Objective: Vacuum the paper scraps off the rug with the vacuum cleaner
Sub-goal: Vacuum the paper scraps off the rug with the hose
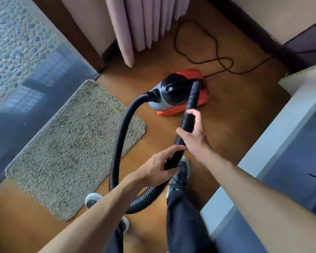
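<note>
Head view showed both hands, left [158, 166] and right [193, 133], closed around the hose [117, 143]; it seemed bendy, easiest held near its stiff end.

Bare forearms, no sleeves. Left hand [156, 166], right hand [194, 136] ungloved. Dark trousers [182, 221]. Dark sneakers [181, 175], white toe caps.
</note>
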### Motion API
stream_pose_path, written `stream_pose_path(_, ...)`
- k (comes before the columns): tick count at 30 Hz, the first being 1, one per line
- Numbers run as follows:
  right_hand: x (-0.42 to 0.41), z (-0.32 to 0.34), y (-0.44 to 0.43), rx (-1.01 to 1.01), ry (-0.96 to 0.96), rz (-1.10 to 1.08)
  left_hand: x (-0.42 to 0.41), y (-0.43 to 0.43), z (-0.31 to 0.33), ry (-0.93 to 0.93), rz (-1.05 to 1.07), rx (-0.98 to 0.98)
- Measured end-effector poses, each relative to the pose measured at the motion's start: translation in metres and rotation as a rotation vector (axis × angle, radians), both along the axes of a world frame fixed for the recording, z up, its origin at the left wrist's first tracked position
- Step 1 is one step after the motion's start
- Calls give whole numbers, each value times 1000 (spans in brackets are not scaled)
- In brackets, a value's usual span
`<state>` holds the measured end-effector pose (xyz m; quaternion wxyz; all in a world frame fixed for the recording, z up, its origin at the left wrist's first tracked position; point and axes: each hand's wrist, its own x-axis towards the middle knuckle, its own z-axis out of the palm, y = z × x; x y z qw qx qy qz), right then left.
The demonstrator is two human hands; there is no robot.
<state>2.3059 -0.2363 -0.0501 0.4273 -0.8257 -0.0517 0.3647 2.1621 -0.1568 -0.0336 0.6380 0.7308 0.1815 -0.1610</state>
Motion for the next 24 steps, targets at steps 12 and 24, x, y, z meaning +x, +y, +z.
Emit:
stream_pose_path(12,110,-5,-105,3,154,-152,118,-59,-9,98,-223,-108)
stream_pose_path(24,114,-14,-129,6,250,-287,144,-53,-31,250,-422,-162)
